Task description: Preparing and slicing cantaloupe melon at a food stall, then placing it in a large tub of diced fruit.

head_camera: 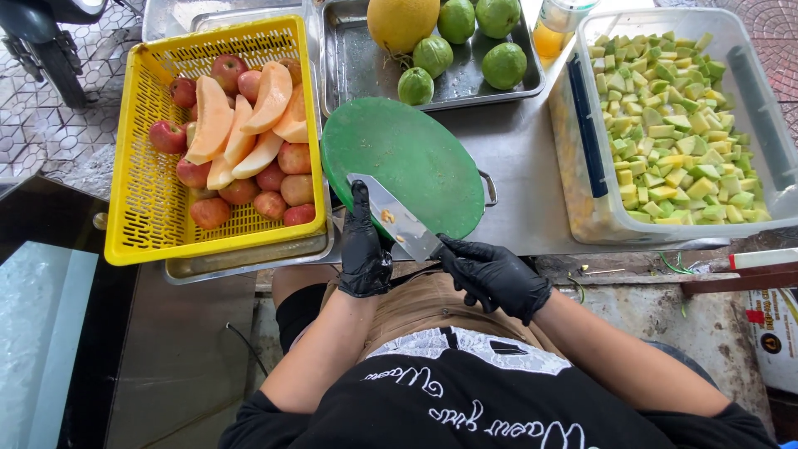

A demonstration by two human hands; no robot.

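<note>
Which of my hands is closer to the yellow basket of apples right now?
Left. Your left hand rests against the knife blade, just right of the yellow basket's near corner. Your right hand grips the knife's handle end, farther right, beyond the green cutting board.

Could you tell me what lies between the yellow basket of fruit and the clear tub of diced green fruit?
In the head view, the round green cutting board lies between the yellow basket and the clear tub, on the steel counter.

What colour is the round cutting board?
Green; the cutting board shows clearly in the head view.
</note>
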